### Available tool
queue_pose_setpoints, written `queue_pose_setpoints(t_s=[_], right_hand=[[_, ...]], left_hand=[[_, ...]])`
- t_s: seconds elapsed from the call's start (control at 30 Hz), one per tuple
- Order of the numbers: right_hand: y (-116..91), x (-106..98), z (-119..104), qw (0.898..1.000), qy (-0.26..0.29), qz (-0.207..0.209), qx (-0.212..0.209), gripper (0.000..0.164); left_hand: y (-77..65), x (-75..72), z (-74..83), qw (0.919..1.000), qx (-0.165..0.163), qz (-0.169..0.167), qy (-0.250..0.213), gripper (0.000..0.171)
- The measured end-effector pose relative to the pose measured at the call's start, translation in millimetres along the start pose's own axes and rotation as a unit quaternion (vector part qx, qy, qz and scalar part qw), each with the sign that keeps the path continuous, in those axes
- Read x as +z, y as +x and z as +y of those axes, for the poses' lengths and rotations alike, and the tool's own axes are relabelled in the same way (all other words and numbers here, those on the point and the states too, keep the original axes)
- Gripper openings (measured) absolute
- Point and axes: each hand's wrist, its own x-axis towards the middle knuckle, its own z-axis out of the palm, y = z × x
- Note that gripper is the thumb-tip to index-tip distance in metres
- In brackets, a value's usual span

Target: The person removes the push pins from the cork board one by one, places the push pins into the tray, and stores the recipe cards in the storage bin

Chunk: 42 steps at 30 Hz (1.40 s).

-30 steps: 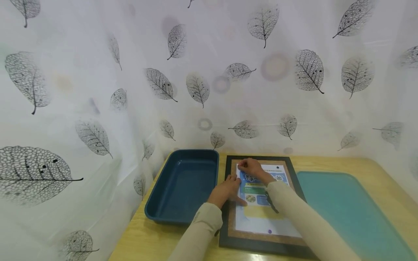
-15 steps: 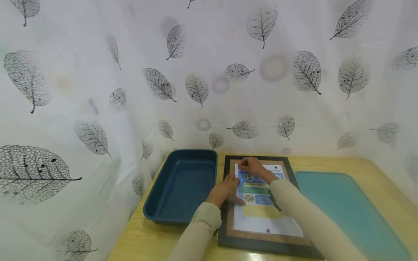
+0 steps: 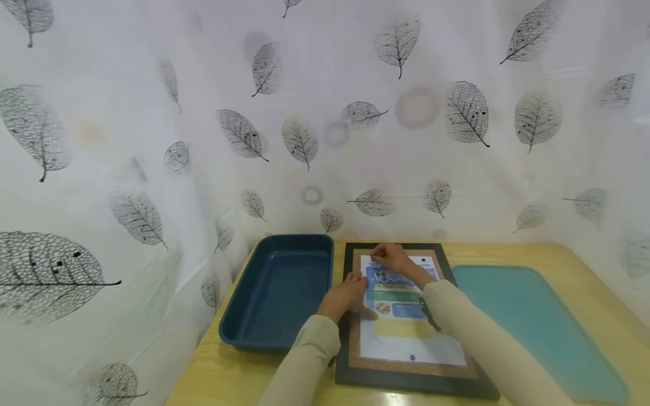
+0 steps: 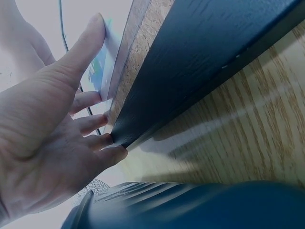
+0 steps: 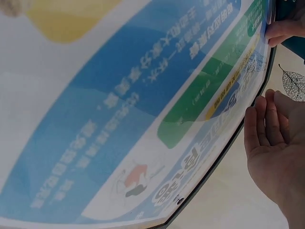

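Head: two hands (image 3: 346, 296) (image 3: 395, 259), one poster (image 3: 401, 327), one corkboard (image 3: 396, 365).

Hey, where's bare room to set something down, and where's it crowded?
Free: inside the blue tub; the visible top of the teal tray; the table strip to its right; the table patch bordered by the tub and left sleeve. Crowded: the framed board, bearing a poster with left hand and right hand over it, and the slim gap between board and tub.
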Motion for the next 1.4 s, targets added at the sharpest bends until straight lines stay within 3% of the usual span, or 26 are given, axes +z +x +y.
queue_pose_setpoints(t_s=[0.47, 0.63, 1.13, 1.4], right_hand=[[-10, -21, 17, 0.999, 0.000, 0.037, -0.002, 0.016], [-17, -31, 18, 0.999, 0.003, 0.040, -0.016, 0.018], [-30, -45, 28, 0.999, -0.012, 0.035, -0.003, 0.013], [-40, -55, 34, 0.998, -0.029, 0.043, -0.022, 0.014]], left_hand=[[-2.1, -0.8, 1.4, 1.0000, 0.000, 0.004, -0.008, 0.105], [-3.0, -2.3, 1.9, 1.0000, 0.008, 0.003, 0.000, 0.106], [-5.0, -3.1, 1.6, 1.0000, 0.002, 0.002, 0.004, 0.107], [-2.5, -1.7, 2.0, 1.0000, -0.005, 0.002, -0.003, 0.107]])
